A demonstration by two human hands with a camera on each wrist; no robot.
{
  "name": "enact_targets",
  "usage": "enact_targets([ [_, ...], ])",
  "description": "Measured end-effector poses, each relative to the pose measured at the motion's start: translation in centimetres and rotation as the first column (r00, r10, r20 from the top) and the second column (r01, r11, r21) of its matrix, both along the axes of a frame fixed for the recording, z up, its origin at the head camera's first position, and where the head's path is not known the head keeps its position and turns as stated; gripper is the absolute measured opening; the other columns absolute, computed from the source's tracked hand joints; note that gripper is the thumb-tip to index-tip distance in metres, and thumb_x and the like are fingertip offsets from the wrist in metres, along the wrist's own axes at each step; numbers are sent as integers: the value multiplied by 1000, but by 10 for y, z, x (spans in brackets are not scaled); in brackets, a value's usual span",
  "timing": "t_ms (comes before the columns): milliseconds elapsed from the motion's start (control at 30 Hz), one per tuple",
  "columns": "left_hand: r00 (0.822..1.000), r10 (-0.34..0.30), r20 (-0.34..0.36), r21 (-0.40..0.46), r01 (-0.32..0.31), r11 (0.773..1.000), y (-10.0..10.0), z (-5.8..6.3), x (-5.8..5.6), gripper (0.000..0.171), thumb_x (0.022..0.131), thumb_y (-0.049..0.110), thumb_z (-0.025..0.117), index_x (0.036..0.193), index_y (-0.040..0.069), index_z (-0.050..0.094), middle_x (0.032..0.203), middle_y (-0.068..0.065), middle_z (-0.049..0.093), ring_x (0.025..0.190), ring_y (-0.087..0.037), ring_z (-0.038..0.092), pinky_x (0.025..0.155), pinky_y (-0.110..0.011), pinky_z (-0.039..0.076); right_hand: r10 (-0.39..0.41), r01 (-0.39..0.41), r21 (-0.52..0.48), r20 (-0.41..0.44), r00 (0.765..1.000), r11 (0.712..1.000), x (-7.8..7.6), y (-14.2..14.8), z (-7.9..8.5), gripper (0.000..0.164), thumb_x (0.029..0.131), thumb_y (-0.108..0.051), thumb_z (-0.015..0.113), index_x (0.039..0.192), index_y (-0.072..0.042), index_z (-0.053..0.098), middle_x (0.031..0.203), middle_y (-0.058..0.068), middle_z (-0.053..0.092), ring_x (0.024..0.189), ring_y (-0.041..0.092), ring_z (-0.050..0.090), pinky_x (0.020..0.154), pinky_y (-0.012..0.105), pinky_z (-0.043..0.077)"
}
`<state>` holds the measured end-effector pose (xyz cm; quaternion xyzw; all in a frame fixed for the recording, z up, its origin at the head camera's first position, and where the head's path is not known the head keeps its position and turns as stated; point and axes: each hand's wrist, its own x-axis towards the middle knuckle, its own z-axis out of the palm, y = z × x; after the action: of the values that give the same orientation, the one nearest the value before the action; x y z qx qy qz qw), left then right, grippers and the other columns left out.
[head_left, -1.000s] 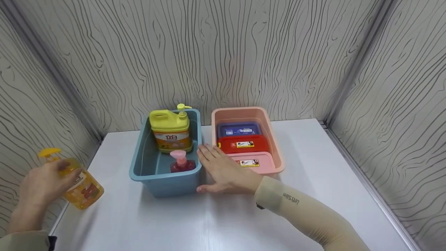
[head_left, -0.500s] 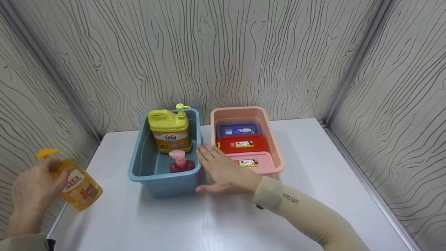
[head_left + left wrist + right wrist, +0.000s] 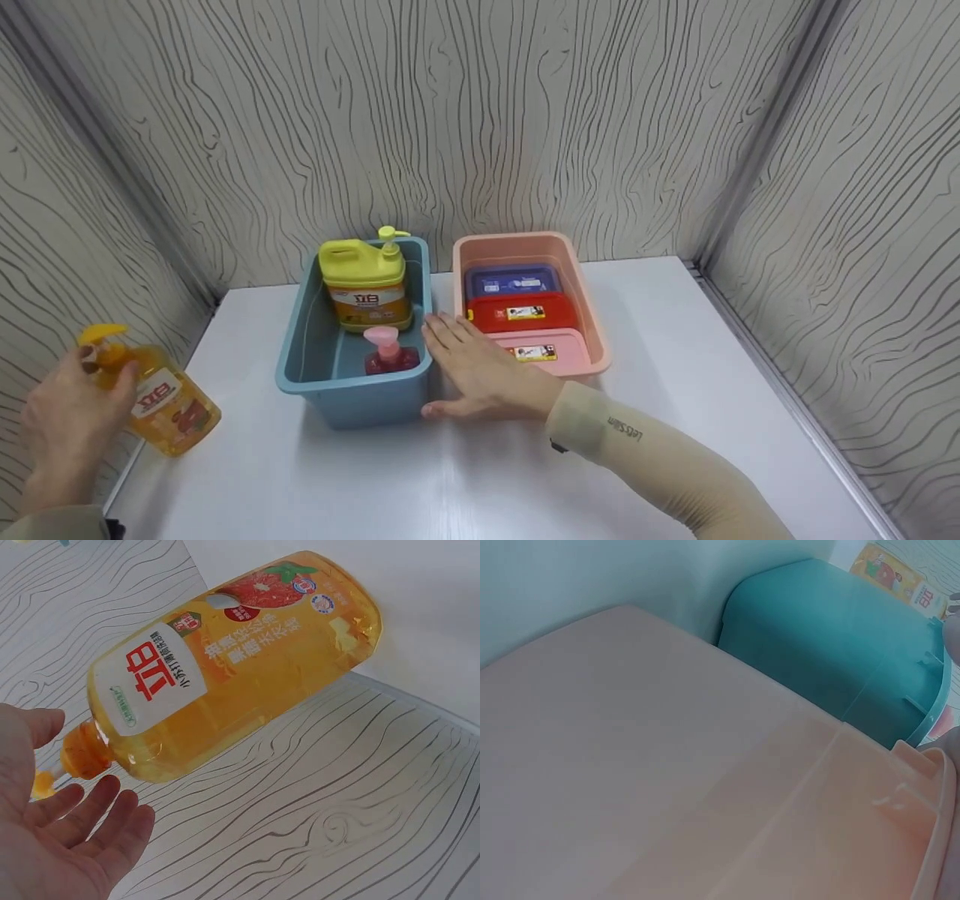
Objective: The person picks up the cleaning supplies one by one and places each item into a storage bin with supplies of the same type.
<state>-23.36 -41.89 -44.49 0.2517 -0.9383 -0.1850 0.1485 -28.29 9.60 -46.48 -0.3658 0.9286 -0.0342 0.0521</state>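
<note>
An orange pump bottle of dish soap (image 3: 171, 409) stands at the table's left edge, yellow pump up. My left hand (image 3: 71, 416) is at its neck, thumb and fingers spread loosely on either side. In the left wrist view the neck (image 3: 84, 750) shows between the thumb and the parted fingers. My right hand (image 3: 484, 367) lies with straight fingers across the neighbouring rims of the blue bin (image 3: 360, 409) and the pink bin (image 3: 596, 337). A yellow jug with a pump (image 3: 367, 289) and a small red pump bottle (image 3: 390, 358) stand in the blue bin.
The pink bin holds a purple-blue lidded box (image 3: 512, 281), a red one (image 3: 525, 311) and a pink one (image 3: 562, 352), partly behind the right hand. Wood-patterned panels (image 3: 480, 112) enclose the white table (image 3: 480, 480) at the back and sides.
My left hand has drawn left from the soap bottle's upper body to its neck, its fingers looser and more of the label showing. The bottle and my right hand stay nearly in place.
</note>
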Motion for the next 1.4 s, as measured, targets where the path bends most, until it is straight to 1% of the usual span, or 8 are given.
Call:
enact_targets([
  [133, 1000, -1, 31, 27, 0, 1000, 0, 1, -1, 76, 114, 37, 60, 168, -9, 33, 159, -46, 49, 137, -66, 54, 113, -74, 51, 2, -2, 4, -2, 1000, 1000, 0, -1, -1, 124, 95, -87, 57, 183, -20, 2, 194, 2, 0, 181, 31, 2, 147, 55, 7],
  [400, 1000, -1, 28, 85, -1, 996, -8, -5, -8, 81, 115, 48, 54, 170, -7, 30, 159, -46, 49, 137, -66, 56, 109, -71, 56, 2, -2, 6, -7, 1000, 1000, -1, -2, 0, 124, 95, -87, 58, 183, -20, 2, 194, 2, -1, 181, 31, 2, 147, 55, 7],
  [633, 997, -62, -40, 207, 69, 976, -13, -4, -9, 79, 117, 44, 50, 171, -9, 28, 165, -46, 43, 149, -66, 48, 124, -76, 43, 1, -1, -7, -7, 1000, 1000, -1, 0, 0, 123, 95, -85, 60, 183, -20, 4, 194, 2, 2, 181, 31, 4, 147, 55, 9],
  [700, 998, -59, -36, 226, 66, 972, -15, -5, -9, 78, 117, 43, 49, 172, -8, 27, 168, -45, 41, 151, -66, 46, 124, -75, 45, 1, -1, -11, -4, 1000, 1000, -1, 0, 0, 123, 95, -86, 59, 183, -20, 4, 194, 3, 3, 181, 31, 4, 147, 55, 9],
  [867, 998, -55, -40, 324, 65, 944, -18, -8, -11, 75, 119, 39, 47, 176, -3, 21, 176, -41, 32, 158, -64, 42, 126, -72, 45, 0, 0, -14, 7, 1000, 1000, -1, 1, 1, 123, 95, -86, 59, 183, -20, 3, 194, 3, 3, 181, 31, 3, 147, 54, 8],
  [1000, 997, -38, -62, 440, 61, 896, -21, -10, -13, 75, 119, 39, 48, 178, 4, 17, 183, -32, 25, 166, -57, 35, 132, -68, 39, 5, -5, -10, 1, 1000, 1000, -1, 0, 0, 123, 95, -87, 58, 183, -20, 3, 194, 4, 4, 181, 31, 4, 147, 55, 8],
  [1100, 996, -33, -83, 480, 69, 874, -25, -13, -14, 75, 119, 41, 49, 178, 6, 19, 184, -28, 25, 169, -52, 32, 136, -63, 35, 4, -4, -9, -1, 1000, 1000, -1, 0, -1, 123, 95, -86, 58, 183, -19, 3, 194, 4, 4, 181, 31, 4, 147, 55, 8],
  [1400, 996, -20, -86, 491, 60, 869, -34, -21, -17, 73, 119, 43, 50, 178, 10, 22, 184, -25, 29, 168, -52, 35, 136, -65, 35, 5, -5, 6, -18, 1000, 1000, -1, 0, -2, 125, 95, -85, 61, 183, -19, 3, 194, 3, 1, 181, 31, 4, 147, 54, 9],
])
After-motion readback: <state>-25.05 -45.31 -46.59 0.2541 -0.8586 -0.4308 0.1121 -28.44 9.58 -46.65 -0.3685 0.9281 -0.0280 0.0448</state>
